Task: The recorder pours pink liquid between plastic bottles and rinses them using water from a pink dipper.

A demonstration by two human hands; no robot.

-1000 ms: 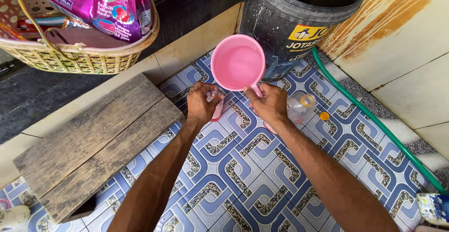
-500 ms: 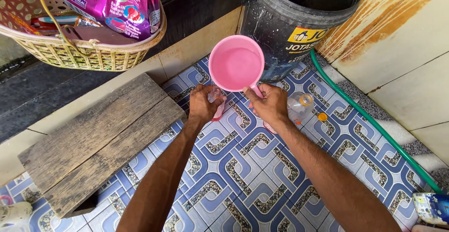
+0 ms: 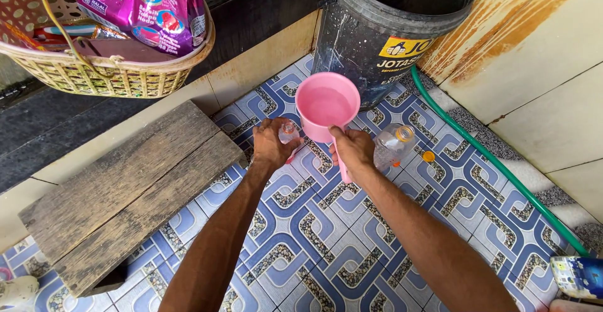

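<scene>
Item 1, nearest: patterned blue floor (image 3: pixel 326 243), with both my forearms reaching out over it.

Item 2: wooden bench (image 3: pixel 125 192), to the left of my left arm, clear of it.

Item 3: left hand (image 3: pixel 271 143), fingers curled around a small clear bottle (image 3: pixel 288 132). The bottle stands upright on the floor, its mouth showing above my thumb and forefinger, its pinkish lower part just visible past the hand.

Item 4: right hand (image 3: pixel 352 150), closed in a fist on the handle of a pink dipper (image 3: pixel 327 106). The handle's tail pokes out below the fist. The bowl sits beyond my knuckles, tilted, its rim just beside the bottle's mouth on the right; I cannot tell whether they touch.

Item 5: clear flask (image 3: pixel 391 147) with an amber neck, lying on the floor just right of my right hand; an orange cap (image 3: pixel 428 156) near it.

Item 6: green hose (image 3: pixel 502 161), running along the right wall.

Item 7: black bucket (image 3: pixel 383 35), beyond the dipper.

Item 8, far left: woven basket (image 3: pixel 100 76) holding a magenta pouch (image 3: pixel 141 7).
</scene>
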